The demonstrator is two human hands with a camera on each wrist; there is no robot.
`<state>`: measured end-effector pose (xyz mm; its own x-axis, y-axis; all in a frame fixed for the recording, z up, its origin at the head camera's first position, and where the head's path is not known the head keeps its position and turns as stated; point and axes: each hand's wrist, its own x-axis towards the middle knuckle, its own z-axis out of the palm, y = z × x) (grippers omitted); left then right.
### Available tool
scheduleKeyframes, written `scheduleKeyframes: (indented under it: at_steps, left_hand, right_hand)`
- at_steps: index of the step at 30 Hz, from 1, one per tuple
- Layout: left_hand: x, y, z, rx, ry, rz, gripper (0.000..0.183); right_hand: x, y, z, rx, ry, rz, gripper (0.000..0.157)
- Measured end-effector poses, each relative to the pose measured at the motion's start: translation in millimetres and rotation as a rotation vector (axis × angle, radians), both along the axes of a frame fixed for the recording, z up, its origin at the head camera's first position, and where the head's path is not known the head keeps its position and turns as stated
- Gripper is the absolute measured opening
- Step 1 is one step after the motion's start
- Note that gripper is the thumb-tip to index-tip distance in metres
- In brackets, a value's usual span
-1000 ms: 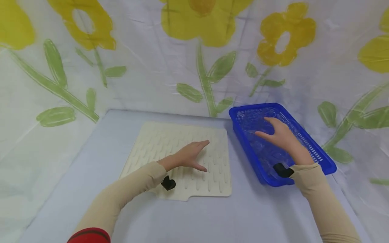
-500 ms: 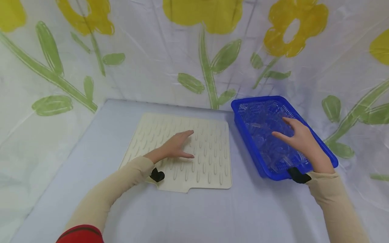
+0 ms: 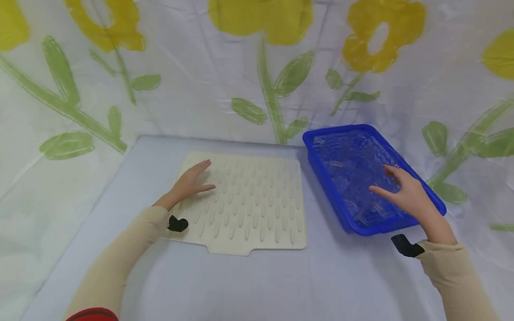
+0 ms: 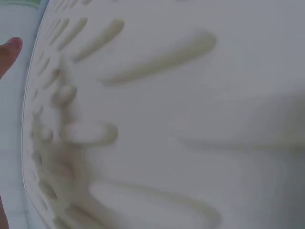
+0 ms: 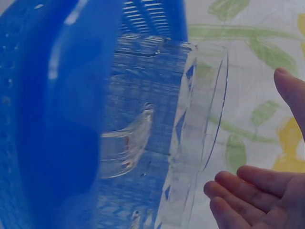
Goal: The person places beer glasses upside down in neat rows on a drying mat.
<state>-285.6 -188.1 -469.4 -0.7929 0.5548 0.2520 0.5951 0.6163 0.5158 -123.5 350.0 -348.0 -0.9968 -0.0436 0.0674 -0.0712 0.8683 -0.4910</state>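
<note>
A cream mat (image 3: 257,203) with rows of raised oval ridges lies flat on the table. My left hand (image 3: 184,185) is over its left part, thumb and fingers spread apart, holding nothing. To the right stands a blue plastic basket (image 3: 330,196) with slotted sides. Inside are several clear cups (image 3: 353,176); in the right wrist view one clear cup (image 5: 209,109) shows a faceted wall, with a curved handle beside it. My right hand (image 3: 409,196) hovers above the basket's right side, fingers loosely bent and thumb apart, nothing in its grasp.
A white table (image 3: 261,285) carries both the mat and the basket. Behind and beside it hangs a white sheet (image 3: 192,102) with painted yellow flowers and green leaves. Black wrist mounts (image 3: 178,224) stick out from the beige sleeves (image 3: 136,240).
My left hand has moved left across the mat, from its middle to its left part. The right hand has shifted right and a little nearer over the basket. The view has tilted slightly.
</note>
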Motion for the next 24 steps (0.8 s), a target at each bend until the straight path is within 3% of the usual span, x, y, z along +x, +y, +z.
scheduleKeyframes:
  at_steps: [5, 10, 17, 20, 24]
  left_hand:
    - [1.5, -30, -7.2, 0.003, 0.010, 0.100, 0.075]
    - [2.5, -48, -15.9, -0.004, -0.005, 0.147, 0.074]
    - [2.2, -66, -29.3, -0.007, -0.189, 0.250, 0.072]
    - [0.3, -67, -29.7, -0.007, -0.151, 0.269, 0.062]
    - [-6.1, -64, -21.3, -0.040, -0.069, 0.268, 0.054]
  right_hand:
    - [2.8, 0, -7.6, -0.011, 0.011, 0.009, 0.081]
    - [5.4, 0, -13.5, -0.015, 0.020, 0.013, 0.079]
    - [7.2, 0, -13.0, -0.034, 0.008, -0.006, 0.080]
    - [7.4, 0, -13.8, -0.035, 0.020, -0.010, 0.080]
    - [8.8, 0, -14.7, -0.028, 0.039, -0.029, 0.081]
